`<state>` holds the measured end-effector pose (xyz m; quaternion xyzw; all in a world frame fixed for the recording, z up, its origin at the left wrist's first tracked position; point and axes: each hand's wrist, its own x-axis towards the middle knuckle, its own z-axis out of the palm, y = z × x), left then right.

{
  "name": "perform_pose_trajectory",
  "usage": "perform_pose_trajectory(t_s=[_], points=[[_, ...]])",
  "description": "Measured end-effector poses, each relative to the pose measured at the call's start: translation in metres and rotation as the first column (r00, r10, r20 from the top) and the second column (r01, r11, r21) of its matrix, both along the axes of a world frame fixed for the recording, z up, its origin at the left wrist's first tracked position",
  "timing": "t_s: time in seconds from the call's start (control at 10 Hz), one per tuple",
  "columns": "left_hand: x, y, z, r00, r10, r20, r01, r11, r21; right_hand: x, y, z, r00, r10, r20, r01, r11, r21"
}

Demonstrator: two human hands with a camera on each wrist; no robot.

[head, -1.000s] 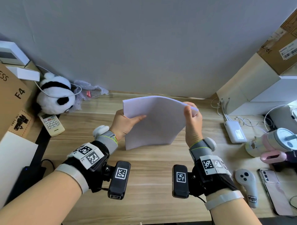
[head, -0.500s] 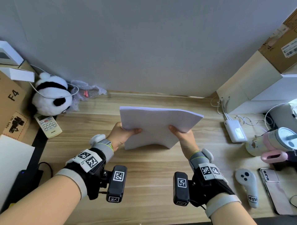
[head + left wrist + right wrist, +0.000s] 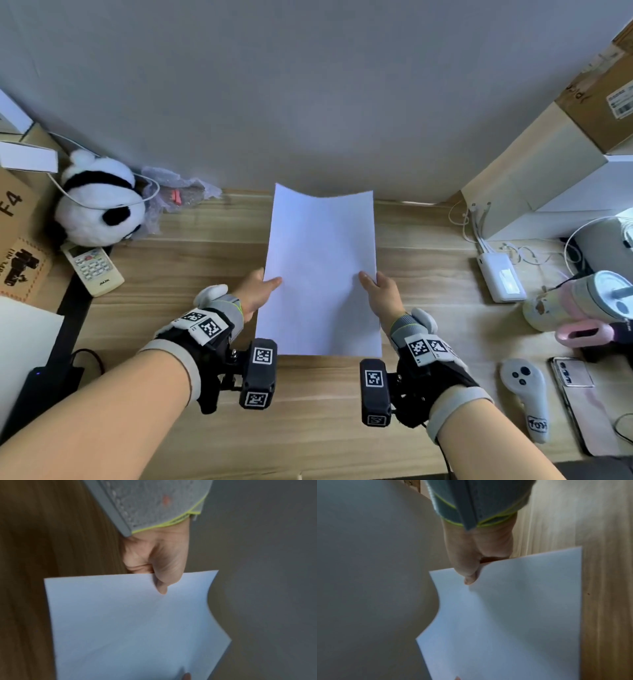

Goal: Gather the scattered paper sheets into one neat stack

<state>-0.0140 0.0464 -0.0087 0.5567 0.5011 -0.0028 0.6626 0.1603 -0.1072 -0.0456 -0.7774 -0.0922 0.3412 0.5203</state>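
Note:
A stack of white paper sheets [image 3: 322, 270] stands lengthwise in the middle of the wooden desk [image 3: 191, 260], its near edge low and its far edge raised and slightly curled. My left hand [image 3: 257, 291] pinches its left edge, thumb on top and fingers hidden beneath. My right hand [image 3: 381, 295] pinches the right edge the same way. The left wrist view shows the paper stack [image 3: 133, 626] under my left hand's thumb [image 3: 162, 586]. In the right wrist view the paper stack [image 3: 513, 615] is gripped by my right hand [image 3: 471, 574].
A panda plush [image 3: 97, 202] and a remote control [image 3: 92, 269] lie at the left, beside cardboard boxes [image 3: 17, 219]. A white charger [image 3: 500, 277], a cup [image 3: 582, 301], a grey controller [image 3: 525, 394] and a phone [image 3: 582, 401] crowd the right side.
Both hands turned the stack from a wide, bent hold to lengthwise and lowered it toward the desk. The grips shifted to the long side edges.

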Motion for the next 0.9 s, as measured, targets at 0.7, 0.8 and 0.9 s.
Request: perform_pose_trajectory(t_s=[0.7, 0.8, 0.9], points=[[-0.027, 0.006, -0.042, 0.953, 0.13, -0.276, -0.189, 0.961, -0.202, -0.001, -0.003, -0.049, 0.98, 0.057, -0.19, -0.123, 0.927, -0.353], [-0.028, 0.008, -0.04, 0.939, 0.143, -0.312, -0.198, 0.968, -0.154, 0.004, -0.002, -0.051, 0.984, 0.013, -0.179, -0.079, 0.926, -0.368], [-0.029, 0.009, -0.034, 0.923, 0.176, -0.342, -0.211, 0.975, -0.066, 0.009, -0.001, -0.047, 0.993, 0.001, -0.121, -0.048, 0.922, -0.384]])
